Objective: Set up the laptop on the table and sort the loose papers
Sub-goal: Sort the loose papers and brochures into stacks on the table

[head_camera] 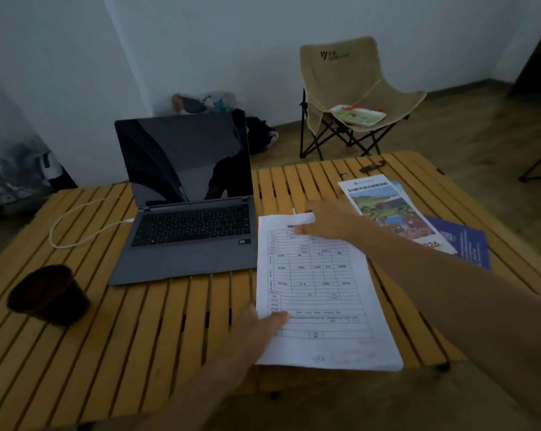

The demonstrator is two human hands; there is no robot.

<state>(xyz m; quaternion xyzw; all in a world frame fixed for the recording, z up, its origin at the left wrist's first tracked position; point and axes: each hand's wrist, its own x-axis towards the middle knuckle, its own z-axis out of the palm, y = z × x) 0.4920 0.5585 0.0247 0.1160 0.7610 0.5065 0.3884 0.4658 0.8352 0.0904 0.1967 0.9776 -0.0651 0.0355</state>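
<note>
Currently, at the lower left of the frame, a dark cup (48, 295) stands on the slatted wooden bench (157, 337). A white cable (76, 219) loops across the slats above it and meets the left edge of the laptop (185, 241). The laptop sits open at centre-left on the bench, screen dark and upright, keyboard facing the viewer.

Just right of the laptop, a printed form sheet (316, 293) lies flat on the bench, its left edge overlapping the laptop's right front corner. The left hand (260, 325) enters from the bottom centre and pinches the sheet's lower left edge, thumb on top of the paper. The right hand (328, 220) reaches in from the lower right and rests on the sheet's top edge, fingers bent over the paper where a corner is folded.

At right of centre, a colour-illustrated leaflet (393, 213) lies on the bench, overlapping a blue booklet (462, 241) beneath it. A small dark object (372, 167) lies near the far bench edge.

In the upper right, a beige folding chair (350, 94) stands on the floor with a tray on its seat.
</note>
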